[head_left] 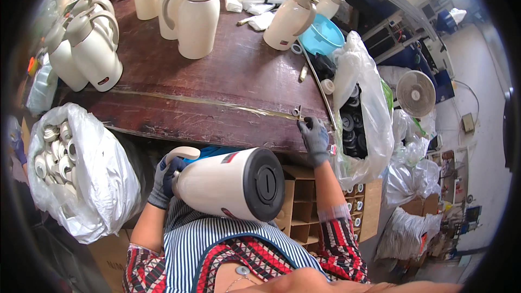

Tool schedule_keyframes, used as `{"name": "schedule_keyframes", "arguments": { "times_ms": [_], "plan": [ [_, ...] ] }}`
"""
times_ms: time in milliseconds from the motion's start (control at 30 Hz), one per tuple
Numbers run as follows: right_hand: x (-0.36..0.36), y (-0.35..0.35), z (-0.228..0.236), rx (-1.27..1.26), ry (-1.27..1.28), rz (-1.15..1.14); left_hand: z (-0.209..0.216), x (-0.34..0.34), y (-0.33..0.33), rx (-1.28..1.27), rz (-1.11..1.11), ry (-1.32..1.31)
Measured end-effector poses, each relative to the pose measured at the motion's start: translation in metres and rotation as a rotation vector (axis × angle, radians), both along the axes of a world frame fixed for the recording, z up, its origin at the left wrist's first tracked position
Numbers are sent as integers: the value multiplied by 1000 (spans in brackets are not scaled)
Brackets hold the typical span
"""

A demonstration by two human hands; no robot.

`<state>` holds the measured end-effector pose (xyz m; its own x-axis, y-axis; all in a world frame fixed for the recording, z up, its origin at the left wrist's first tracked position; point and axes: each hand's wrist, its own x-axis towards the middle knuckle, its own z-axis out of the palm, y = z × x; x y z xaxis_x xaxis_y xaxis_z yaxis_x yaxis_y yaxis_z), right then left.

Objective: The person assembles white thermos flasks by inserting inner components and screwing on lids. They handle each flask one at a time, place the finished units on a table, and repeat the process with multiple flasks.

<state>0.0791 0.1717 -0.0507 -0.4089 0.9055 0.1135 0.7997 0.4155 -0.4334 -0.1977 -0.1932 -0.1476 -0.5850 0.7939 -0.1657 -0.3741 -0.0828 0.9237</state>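
Note:
My left hand (164,180), in a grey glove, is closed around the neck end of a cream vacuum jug (217,182), by its curved handle (183,153). The jug lies on its side in front of my apron, its black round base (266,184) turned to the right. At the front right edge of the table, my gloved right hand (315,138) is closed, its fingertips pinched at a small thin dark piece (300,113) that I cannot make out. Several upright cream jugs stand on the dark red table (163,78), among them one at the back (198,24).
At left, a white bag (103,184) holds pale round parts. A clear bag (369,103) of black round parts stands right of the table. A blue basin (321,35) sits at the far right corner. Below my right forearm is a divided carton (301,209). A fan (415,93) stands farther right.

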Motion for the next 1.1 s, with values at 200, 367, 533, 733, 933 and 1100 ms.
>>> {"name": "schedule_keyframes", "arguments": {
  "times_ms": [200,367,533,733,933,1100],
  "plan": [
    [-34,80,-61,-128,-68,-69,-6,3,-12,-58,81,-107],
    [-8,84,-84,191,-337,251,-15,-4,-11,-32,128,-260],
    [-54,-65,85,-831,467,215,22,-10,-4,101,308,-181],
    [-79,-120,150,-774,300,511,-44,-47,-39,202,250,405],
    [-84,-127,153,-798,226,541,-14,-49,-36,239,337,344],
    [-94,-131,171,-964,73,460,6,-52,-37,69,420,468]
  ]
}}
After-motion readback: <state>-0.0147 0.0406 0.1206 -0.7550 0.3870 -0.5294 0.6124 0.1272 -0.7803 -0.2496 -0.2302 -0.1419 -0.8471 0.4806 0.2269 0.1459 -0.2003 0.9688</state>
